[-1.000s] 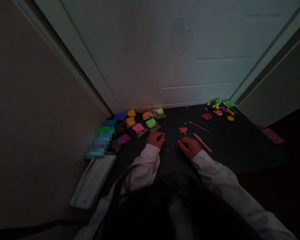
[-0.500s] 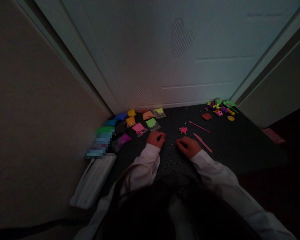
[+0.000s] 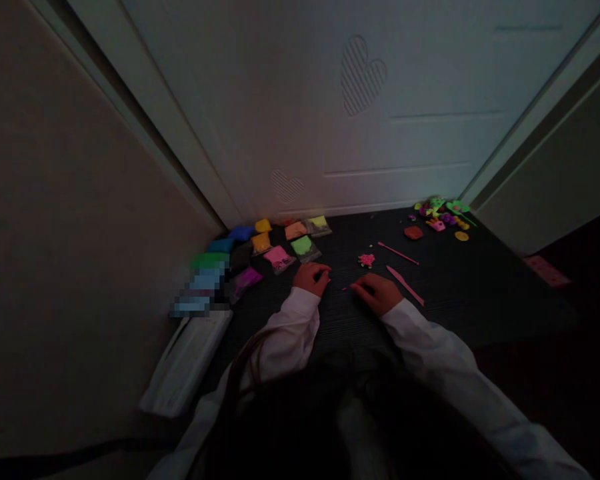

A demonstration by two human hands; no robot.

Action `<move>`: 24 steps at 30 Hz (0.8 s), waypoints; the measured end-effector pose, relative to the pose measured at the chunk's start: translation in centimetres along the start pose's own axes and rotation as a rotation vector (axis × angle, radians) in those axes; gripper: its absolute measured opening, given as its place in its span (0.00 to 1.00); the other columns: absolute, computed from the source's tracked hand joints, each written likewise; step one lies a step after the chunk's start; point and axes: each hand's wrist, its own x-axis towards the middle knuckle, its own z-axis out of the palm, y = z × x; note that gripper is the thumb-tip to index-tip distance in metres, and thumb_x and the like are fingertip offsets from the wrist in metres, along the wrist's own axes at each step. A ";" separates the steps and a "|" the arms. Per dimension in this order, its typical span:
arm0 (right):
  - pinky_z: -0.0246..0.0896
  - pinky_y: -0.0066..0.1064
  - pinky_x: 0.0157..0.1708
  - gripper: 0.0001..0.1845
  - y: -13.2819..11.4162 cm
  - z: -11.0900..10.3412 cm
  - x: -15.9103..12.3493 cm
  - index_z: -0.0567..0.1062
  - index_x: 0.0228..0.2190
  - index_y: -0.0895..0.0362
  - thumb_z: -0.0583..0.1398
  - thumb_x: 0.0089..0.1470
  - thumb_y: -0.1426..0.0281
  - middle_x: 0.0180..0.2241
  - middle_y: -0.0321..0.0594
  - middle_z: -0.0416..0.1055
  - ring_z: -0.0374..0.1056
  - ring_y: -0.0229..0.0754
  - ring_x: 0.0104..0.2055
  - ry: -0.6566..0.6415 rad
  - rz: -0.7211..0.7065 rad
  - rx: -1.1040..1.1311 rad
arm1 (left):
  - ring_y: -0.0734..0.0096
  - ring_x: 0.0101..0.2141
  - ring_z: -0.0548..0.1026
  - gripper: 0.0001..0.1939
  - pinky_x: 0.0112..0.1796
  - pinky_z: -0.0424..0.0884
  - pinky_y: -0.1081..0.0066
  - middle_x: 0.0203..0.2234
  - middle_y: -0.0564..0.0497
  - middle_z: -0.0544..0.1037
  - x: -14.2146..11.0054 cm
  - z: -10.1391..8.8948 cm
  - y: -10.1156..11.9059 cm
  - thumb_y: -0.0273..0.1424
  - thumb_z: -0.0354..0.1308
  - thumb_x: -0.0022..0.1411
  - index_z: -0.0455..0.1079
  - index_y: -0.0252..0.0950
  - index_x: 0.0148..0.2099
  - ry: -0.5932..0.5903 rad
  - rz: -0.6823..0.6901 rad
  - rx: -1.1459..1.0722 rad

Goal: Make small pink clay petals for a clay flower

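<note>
My left hand [image 3: 311,279] rests on the dark table with thumb and forefinger pinched together. A trace of pink clay shows at those fingertips. Opposite it, my right hand [image 3: 377,294] is also closed in a pinch; anything between its fingers is too small to make out. Its fingertips are beside a tiny pink clay bit [image 3: 345,289] on the tabletop. Just beyond my right hand sits a small pink clay piece with green edges [image 3: 366,261]. A pink clay knife [image 3: 405,285] and a thin pink stick tool [image 3: 399,253] lie to the right.
Bags of coloured clay, including pink [image 3: 279,258] and green [image 3: 305,247], cluster at the left. A whitish case [image 3: 187,363] lies nearer me. Far right are a red clay lump [image 3: 413,233] and several colourful clay figures [image 3: 437,215]. A white door panel [image 3: 290,120] stands behind the table.
My right hand's fingertips have shifted slightly left, closer to the tiny pink bit on the table. My left hand stays in place, still pinched.
</note>
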 end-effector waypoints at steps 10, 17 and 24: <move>0.55 0.26 0.32 0.11 0.5 0.1 0.0 0.68 0.29 0.55 0.49 0.48 0.65 0.28 0.36 0.66 0.61 0.35 0.31 -0.012 -0.047 0.022 | 0.73 0.32 0.66 0.08 0.35 0.63 0.72 0.27 0.52 0.72 0.0 -0.1 0.2 0.30 0.48 0.48 0.68 0.37 0.30 0.007 -0.024 0.003; 0.54 0.27 0.37 0.12 0.6 0.2 0.0 0.67 0.34 0.55 0.48 0.49 0.68 0.33 0.38 0.66 0.60 0.36 0.36 0.005 -0.057 0.052 | 0.73 0.32 0.66 0.09 0.34 0.63 0.71 0.28 0.52 0.72 0.0 -0.1 0.3 0.30 0.47 0.48 0.68 0.37 0.30 -0.005 -0.034 0.006; 0.54 0.25 0.26 0.08 0.3 0.0 0.1 0.67 0.25 0.56 0.53 0.44 0.64 0.24 0.35 0.63 0.59 0.34 0.26 -0.013 0.003 0.028 | 0.73 0.33 0.66 0.09 0.35 0.63 0.71 0.28 0.52 0.72 0.0 -0.2 0.3 0.30 0.47 0.49 0.67 0.37 0.30 -0.004 -0.030 0.008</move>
